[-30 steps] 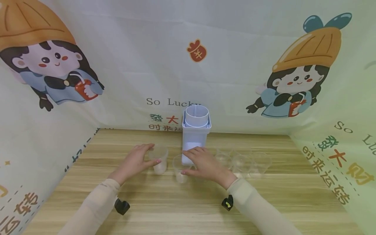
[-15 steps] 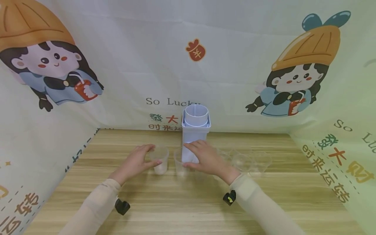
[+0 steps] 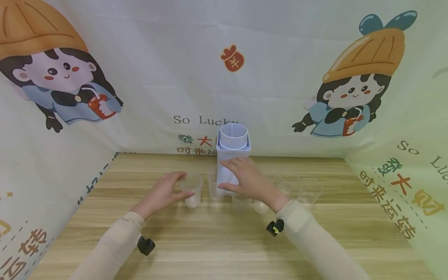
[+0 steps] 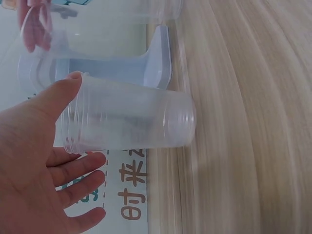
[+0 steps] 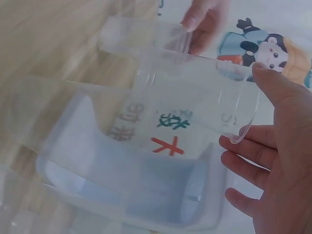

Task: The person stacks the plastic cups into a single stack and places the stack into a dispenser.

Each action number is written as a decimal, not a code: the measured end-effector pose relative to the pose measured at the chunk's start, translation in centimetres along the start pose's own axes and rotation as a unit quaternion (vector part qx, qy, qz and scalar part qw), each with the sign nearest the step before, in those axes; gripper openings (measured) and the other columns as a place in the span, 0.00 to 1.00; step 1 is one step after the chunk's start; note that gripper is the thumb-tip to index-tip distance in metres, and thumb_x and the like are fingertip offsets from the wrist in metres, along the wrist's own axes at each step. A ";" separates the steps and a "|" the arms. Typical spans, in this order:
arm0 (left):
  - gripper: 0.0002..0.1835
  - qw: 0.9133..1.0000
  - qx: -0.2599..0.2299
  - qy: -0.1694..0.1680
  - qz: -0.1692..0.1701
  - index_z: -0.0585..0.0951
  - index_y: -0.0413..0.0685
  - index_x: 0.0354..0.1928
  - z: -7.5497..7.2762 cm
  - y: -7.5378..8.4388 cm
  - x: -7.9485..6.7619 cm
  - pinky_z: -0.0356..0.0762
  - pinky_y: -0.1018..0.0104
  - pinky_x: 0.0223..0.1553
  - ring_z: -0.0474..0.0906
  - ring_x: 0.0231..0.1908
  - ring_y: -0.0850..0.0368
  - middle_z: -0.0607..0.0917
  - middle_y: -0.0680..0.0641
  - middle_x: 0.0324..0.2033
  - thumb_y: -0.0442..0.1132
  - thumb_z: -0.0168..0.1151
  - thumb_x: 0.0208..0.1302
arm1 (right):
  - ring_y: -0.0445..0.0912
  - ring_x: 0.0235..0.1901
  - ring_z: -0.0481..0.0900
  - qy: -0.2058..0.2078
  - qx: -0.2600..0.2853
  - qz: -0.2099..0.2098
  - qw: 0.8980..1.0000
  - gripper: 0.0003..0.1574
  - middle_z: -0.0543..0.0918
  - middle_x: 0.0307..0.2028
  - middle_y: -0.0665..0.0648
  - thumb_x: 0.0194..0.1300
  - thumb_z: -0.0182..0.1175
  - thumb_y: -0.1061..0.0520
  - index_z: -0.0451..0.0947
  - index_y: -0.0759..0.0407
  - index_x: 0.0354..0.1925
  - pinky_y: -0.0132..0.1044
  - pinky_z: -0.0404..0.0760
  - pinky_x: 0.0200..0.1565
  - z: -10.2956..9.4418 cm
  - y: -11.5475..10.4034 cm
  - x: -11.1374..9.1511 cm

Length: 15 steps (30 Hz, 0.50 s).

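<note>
My left hand (image 3: pixel 162 192) grips a small stack of nested clear plastic cups (image 4: pixel 126 117) near the rim, thumb on one side and fingers on the other. The stack stands upright on the table. My right hand (image 3: pixel 246 177) pinches another clear plastic cup (image 5: pixel 195 92) by its rim between thumb and index finger, the other fingers loosely bent. This cup is just left of a pale white-lavender dispenser (image 3: pixel 229 155), a box-shaped body with a round tube (image 3: pixel 233 136) at its top. The right hand partly covers the dispenser's front in the head view.
More clear cups (image 3: pixel 309 190) stand in a row to the right, partly behind my right wrist. The wooden table (image 3: pixel 196 241) ends at a printed cloth backdrop (image 3: pixel 157 89), which also encloses both sides.
My right hand and its cup have moved back, toward the dispenser's left side, away from me. My left hand keeps its grip on the cup stack, almost in place.
</note>
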<state>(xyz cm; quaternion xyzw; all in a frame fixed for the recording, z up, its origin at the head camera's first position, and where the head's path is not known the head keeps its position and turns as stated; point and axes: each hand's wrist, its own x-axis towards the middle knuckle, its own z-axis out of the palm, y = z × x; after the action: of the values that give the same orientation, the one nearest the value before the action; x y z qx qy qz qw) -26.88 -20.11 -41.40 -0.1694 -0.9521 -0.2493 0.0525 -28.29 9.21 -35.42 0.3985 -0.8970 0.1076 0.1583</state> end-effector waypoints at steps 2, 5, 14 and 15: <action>0.44 1.000 0.000 -0.001 0.002 0.69 0.39 0.68 0.0 0.1 0.1 0.67 0.39 0.68 0.69 0.66 0.36 0.74 0.36 0.66 0.63 0.66 0.60 | 0.58 0.65 0.74 0.014 -0.006 -0.009 1.000 0.43 0.78 0.63 0.61 0.64 0.61 0.35 0.71 0.61 0.66 0.55 0.69 0.69 -0.6 -0.1 0.3; 0.43 1.000 0.004 0.001 0.005 0.70 0.39 0.68 -0.1 0.4 0.2 0.67 0.39 0.68 0.69 0.66 0.36 0.75 0.36 0.65 0.61 0.67 0.60 | 0.57 0.64 0.74 0.025 -0.013 -0.015 0.999 0.43 0.78 0.63 0.61 0.64 0.62 0.35 0.70 0.60 0.67 0.55 0.70 0.68 -1.4 -0.2 0.8; 0.42 1.000 -0.003 0.005 0.022 0.72 0.38 0.65 0.4 0.7 0.3 0.70 0.40 0.65 0.73 0.62 0.36 0.78 0.35 0.61 0.60 0.70 0.57 | 0.53 0.60 0.76 0.037 -0.022 -0.019 0.999 0.44 0.80 0.61 0.58 0.65 0.61 0.35 0.69 0.58 0.68 0.50 0.73 0.65 -2.7 -0.4 1.7; 0.42 1.000 -0.005 0.002 0.024 0.72 0.38 0.65 0.5 0.8 0.3 0.70 0.40 0.66 0.73 0.63 0.37 0.78 0.36 0.61 0.60 0.69 0.57 | 0.53 0.59 0.76 0.039 -0.022 -0.019 0.999 0.43 0.81 0.60 0.58 0.65 0.61 0.35 0.69 0.58 0.68 0.50 0.74 0.64 -2.8 -0.5 1.8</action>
<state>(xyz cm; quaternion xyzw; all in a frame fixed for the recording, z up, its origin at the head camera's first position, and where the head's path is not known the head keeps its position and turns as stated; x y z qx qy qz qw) -26.92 -19.13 -41.40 -0.1922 -0.9463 -0.2530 0.0596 -28.47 8.57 -32.17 0.4073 -0.8845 0.1000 0.2042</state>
